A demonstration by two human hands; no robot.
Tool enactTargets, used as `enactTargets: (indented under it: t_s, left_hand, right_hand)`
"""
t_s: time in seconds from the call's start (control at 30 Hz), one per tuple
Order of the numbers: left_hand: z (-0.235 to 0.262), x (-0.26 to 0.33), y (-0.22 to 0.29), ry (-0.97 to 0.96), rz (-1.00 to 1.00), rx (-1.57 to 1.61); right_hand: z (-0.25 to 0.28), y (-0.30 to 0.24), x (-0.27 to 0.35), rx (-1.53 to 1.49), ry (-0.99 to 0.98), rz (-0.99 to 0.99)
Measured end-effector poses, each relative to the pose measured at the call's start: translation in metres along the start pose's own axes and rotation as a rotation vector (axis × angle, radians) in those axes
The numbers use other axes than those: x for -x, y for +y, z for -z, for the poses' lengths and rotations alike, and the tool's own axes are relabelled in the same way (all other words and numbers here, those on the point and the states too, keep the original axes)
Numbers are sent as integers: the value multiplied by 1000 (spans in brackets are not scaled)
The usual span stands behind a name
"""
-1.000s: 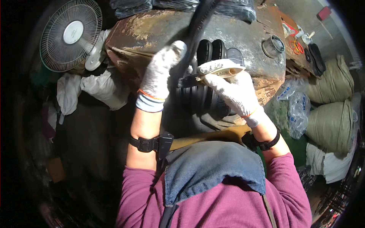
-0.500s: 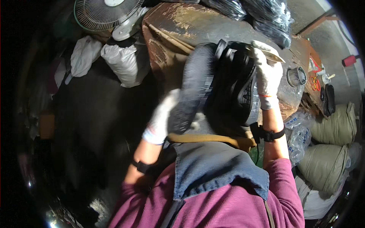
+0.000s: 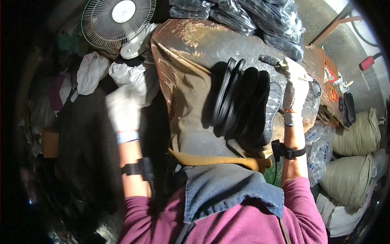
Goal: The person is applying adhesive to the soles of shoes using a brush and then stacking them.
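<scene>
While our right hand [image 3: 295, 83] grips a brush [image 3: 271, 61], soles [image 3: 245, 105] wait stacked on the bench [image 3: 191, 73].
Our left hand [image 3: 124, 107] hangs off the bench's left side, blurred, so we cannot tell its fingers; the soles lean on edge, within reach.

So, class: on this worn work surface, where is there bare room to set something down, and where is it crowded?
Bare patches: the work surface between the fan and the row of black soles, and its near-left part beside them. Crowded: the far edge under bagged black goods, and around the right hand.

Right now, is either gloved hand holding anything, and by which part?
The right hand grips a small dark-tipped brush-like tool by its rear end. The left hand is blurred; no hold can be told.
</scene>
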State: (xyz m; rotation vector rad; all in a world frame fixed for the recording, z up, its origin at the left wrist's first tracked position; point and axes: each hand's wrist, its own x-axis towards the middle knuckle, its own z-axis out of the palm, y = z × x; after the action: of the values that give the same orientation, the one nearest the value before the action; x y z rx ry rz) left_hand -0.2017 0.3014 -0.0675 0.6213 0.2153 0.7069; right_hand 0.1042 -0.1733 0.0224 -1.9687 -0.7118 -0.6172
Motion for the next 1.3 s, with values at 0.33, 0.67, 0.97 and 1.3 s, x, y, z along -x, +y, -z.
enactTargets:
  t_s: [0.33, 0.67, 0.97, 1.3]
  left_hand:
    - [-186, 5, -207, -601, 316, -1811]
    - [-179, -34, -154, -480, -202, -1777]
    - [-199, -71, -184, -756, -259, -1165]
    - [-202, 29, -239, -743, 17, -1627]
  right_hand:
    - [67, 21, 9, 52, 120, -20]
    - [134, 89, 25, 407, 230, -105]
    - [155, 171, -1, 507, 47, -318]
    - [174, 265, 12, 1033, 16, 8]
